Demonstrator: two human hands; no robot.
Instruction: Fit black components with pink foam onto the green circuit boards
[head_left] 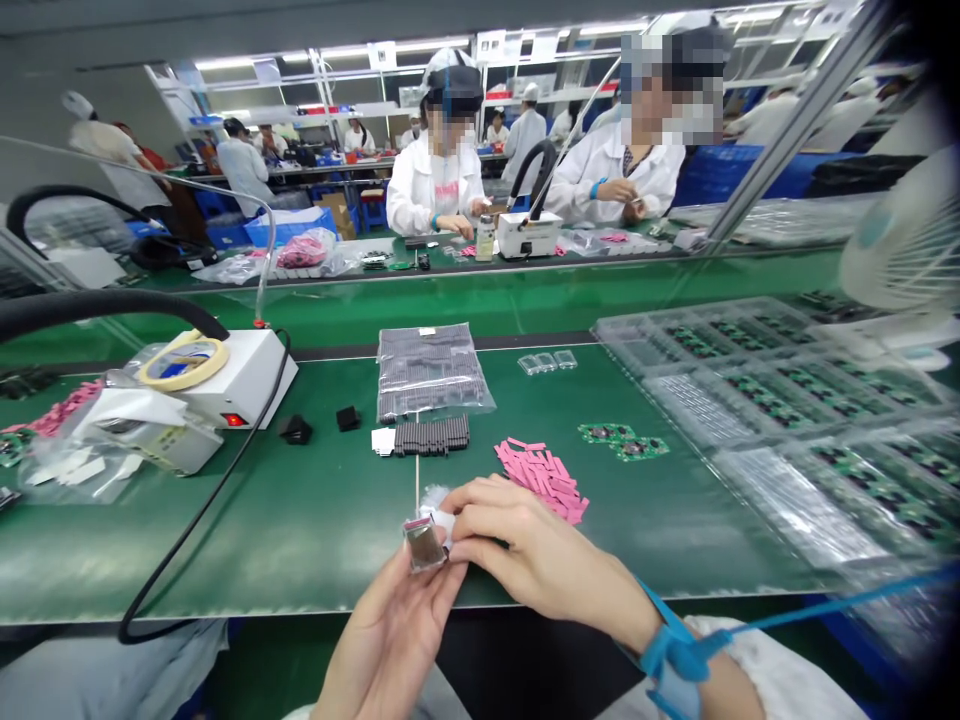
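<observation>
My left hand point(386, 640) is raised palm up at the bench's front edge, its fingers holding a small square metal-faced piece point(424, 545) with a pink strip along its top. My right hand point(540, 555) comes in from the right, its fingertips pinching a white film point(442, 525) against that piece. A blue wrist strap point(675, 650) circles my right wrist. Just beyond my hands lies a pile of pink pads point(544, 480). Further up are a row of dark components point(431, 435) and a clear bag of them point(427, 370). Two green circuit boards point(622, 440) lie to the right.
Stacked clear trays of circuit boards point(795, 420) fill the bench's right side, below a white fan point(900, 240). A white machine point(240, 380) with a tape roll and black hose stands left. Co-workers sit at a facing bench point(420, 270) behind a glass divider.
</observation>
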